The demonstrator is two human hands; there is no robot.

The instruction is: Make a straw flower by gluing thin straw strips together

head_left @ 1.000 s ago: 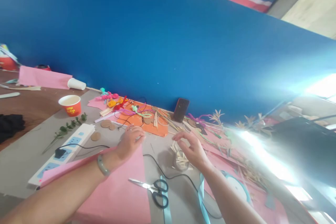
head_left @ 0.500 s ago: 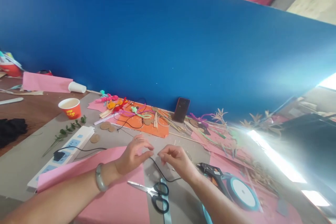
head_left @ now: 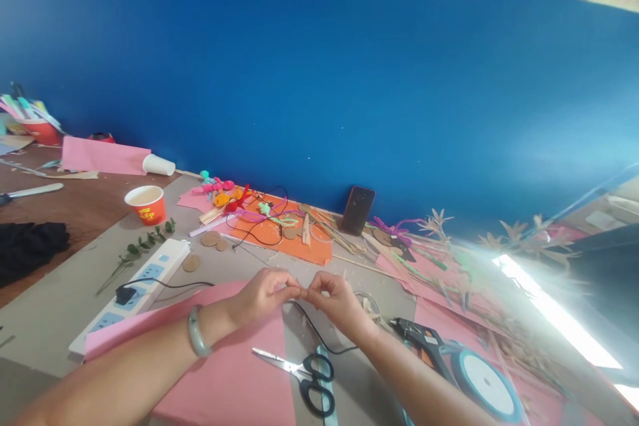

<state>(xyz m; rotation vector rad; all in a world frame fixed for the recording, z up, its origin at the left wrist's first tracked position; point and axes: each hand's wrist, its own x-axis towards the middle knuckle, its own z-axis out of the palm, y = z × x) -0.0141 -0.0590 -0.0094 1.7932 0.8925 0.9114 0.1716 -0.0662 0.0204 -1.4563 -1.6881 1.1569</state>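
My left hand (head_left: 269, 294) and my right hand (head_left: 333, 299) meet fingertip to fingertip above the middle of the table. Both pinch with thumb and forefinger; whatever lies between the tips is too small to make out. Under them, a black cord (head_left: 319, 336) curves across the grey surface. Scissors with black handles (head_left: 304, 373) lie below the hands, blades to the left, partly over a light blue ribbon strip (head_left: 328, 413). Pink paper (head_left: 234, 373) spreads beneath my left forearm. A black glue gun (head_left: 419, 334) rests to the right of my right wrist.
On the left are a white power strip (head_left: 134, 293), a red paper cup (head_left: 146, 205) and a green leafy sprig (head_left: 137, 251). Along the blue wall (head_left: 299, 80) lie orange paper (head_left: 294, 249), coloured pipe cleaners and a propped phone (head_left: 357, 211). A ribbon spool (head_left: 485, 383) sits at right.
My hands have come together, so the gap between their fingertips has closed. The view has shifted slightly, moving the table things to the right in the picture.
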